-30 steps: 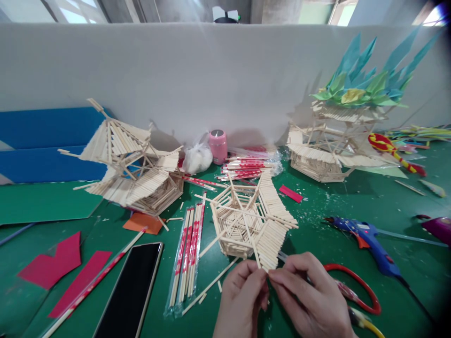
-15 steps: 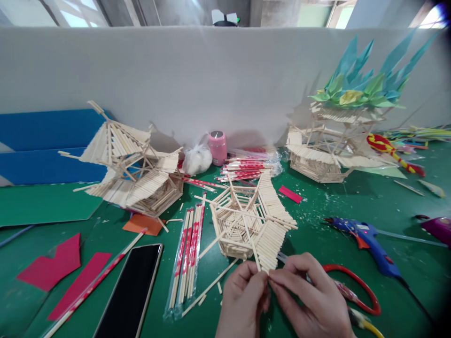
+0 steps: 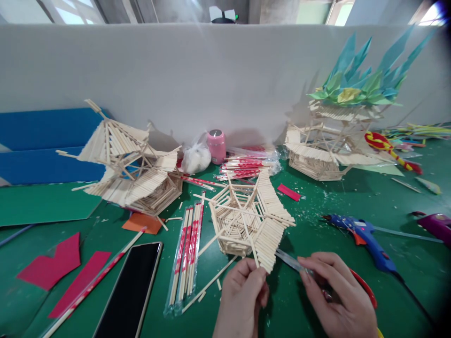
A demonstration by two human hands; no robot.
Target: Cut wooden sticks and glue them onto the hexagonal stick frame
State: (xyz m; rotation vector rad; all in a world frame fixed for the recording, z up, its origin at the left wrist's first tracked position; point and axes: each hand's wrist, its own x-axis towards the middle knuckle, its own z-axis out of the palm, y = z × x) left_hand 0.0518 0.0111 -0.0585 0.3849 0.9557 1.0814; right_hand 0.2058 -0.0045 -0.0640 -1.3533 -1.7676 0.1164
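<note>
A six-sided frame of thin wooden sticks (image 3: 232, 220) stands in front of me, with slatted stick panels (image 3: 269, 241) along its right side. My left hand (image 3: 243, 291) pinches the near end of a long stick at the frame's front corner, beside the lower panel. Off to the right, my right hand (image 3: 334, 291) is curved over a clear narrow strip (image 3: 289, 260), thumb and forefinger a little apart around it. A red-handled tool (image 3: 366, 287) lies partly hidden beneath this hand.
A blue glue gun (image 3: 366, 239) lies on the right. Bagged chopsticks (image 3: 186, 258) and a phone (image 3: 130, 291) are to the left. Larger stick models (image 3: 137, 173) stand behind on both sides. A pink flask (image 3: 216, 146) stands by the white partition (image 3: 211, 80).
My right hand has left the panel's corner and moved right, over the clear strip and red-handled tool. My left hand keeps its pinch at the frame's corner.
</note>
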